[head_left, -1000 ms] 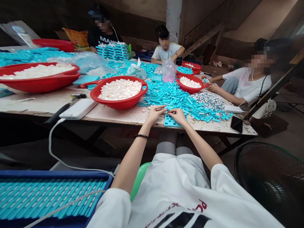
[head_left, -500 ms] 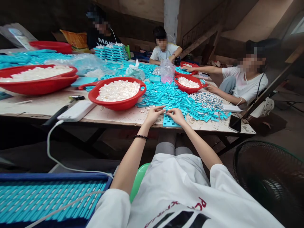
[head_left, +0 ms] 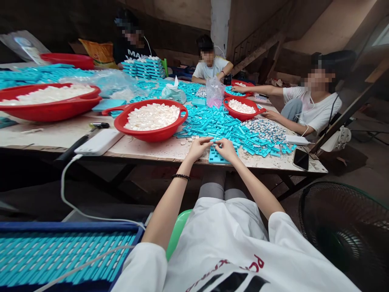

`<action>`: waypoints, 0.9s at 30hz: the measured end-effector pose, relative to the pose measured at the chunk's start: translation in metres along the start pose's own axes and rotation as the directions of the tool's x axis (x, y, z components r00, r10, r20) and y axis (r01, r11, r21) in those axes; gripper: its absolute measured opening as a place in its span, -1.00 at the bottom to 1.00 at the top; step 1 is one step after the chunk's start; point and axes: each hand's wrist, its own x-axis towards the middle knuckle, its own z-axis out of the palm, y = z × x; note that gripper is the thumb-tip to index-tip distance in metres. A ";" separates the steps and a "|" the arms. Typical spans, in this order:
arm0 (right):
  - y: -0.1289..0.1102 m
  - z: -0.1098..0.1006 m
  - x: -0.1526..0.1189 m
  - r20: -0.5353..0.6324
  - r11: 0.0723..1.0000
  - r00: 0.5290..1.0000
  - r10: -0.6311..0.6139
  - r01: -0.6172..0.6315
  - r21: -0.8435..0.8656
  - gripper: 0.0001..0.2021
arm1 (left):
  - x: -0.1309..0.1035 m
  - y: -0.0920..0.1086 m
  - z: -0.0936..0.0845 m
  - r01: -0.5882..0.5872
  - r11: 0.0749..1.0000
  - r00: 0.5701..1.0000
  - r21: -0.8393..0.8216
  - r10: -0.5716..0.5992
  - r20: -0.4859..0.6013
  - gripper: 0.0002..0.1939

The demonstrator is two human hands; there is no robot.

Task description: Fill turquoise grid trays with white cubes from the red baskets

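A blue slotted tray (head_left: 217,157) lies at the table's front edge, below my two hands. My left hand (head_left: 199,147) is over its upper left corner, fingers pressed together towards the right. Over the tray's upper right part is my right hand (head_left: 225,149), thumb and forefinger pinched. The fingertips of both hands nearly meet; whatever small piece they hold is too small to name. Just beyond them spreads a heap of blue plastic pieces (head_left: 212,121). To the left stands a red basin (head_left: 148,134) full of white pieces.
A white power bank (head_left: 99,142) with a cable lies left, near a hammer-like tool (head_left: 73,148). A phone (head_left: 300,158) is at the right edge. Small blue-white parts (head_left: 266,129) lie beyond. Three people sit around the table. A fan (head_left: 343,227) stands at right.
Both hands stay over the tray, with only slight finger movement. The view has shifted a little. The person at the right has leaned slightly left.
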 end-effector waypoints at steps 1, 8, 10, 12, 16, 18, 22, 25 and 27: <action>-0.001 -0.001 0.000 -0.046 1.000 0.999 0.018 -0.018 0.013 -0.74 | 0.000 0.000 0.000 -0.009 1.000 1.000 0.024 0.009 -0.005 -0.42; -0.006 -0.003 -0.003 -0.048 0.998 0.998 -0.034 0.036 0.058 -0.75 | -0.002 -0.002 -0.001 -0.078 0.983 0.996 0.165 0.069 0.059 -0.60; -0.006 -0.003 -0.004 -0.013 0.996 1.000 -0.024 0.025 0.088 -0.77 | -0.002 -0.002 -0.001 -0.088 0.973 0.995 0.213 0.076 0.066 -0.66; -0.007 -0.003 -0.004 -0.006 0.995 1.000 -0.013 0.013 0.102 -0.77 | -0.002 -0.002 0.000 -0.095 0.967 0.994 0.238 0.080 0.073 -0.68; -0.006 -0.003 -0.001 -0.028 0.998 0.999 -0.019 0.021 0.060 -0.74 | -0.004 0.001 0.001 -0.088 0.976 0.995 0.198 0.077 0.060 -0.56; -0.006 -0.004 0.000 -0.019 0.999 0.999 -0.026 0.027 0.040 -0.72 | -0.006 0.004 0.002 -0.091 0.982 0.996 0.166 0.086 0.039 -0.49; -0.004 -0.008 -0.001 0.003 0.999 1.000 -0.029 0.029 0.030 -0.74 | -0.008 0.006 0.002 -0.114 0.978 0.993 0.173 0.109 0.038 -0.51; -0.001 -0.009 -0.004 -0.003 0.999 1.000 -0.006 0.006 0.041 -0.77 | -0.008 0.005 0.001 -0.141 0.966 0.990 0.216 0.130 0.061 -0.57; 0.000 -0.009 -0.005 0.002 0.999 1.000 0.007 -0.007 0.053 -0.78 | -0.009 0.004 0.001 -0.150 0.957 0.988 0.247 0.139 0.061 -0.60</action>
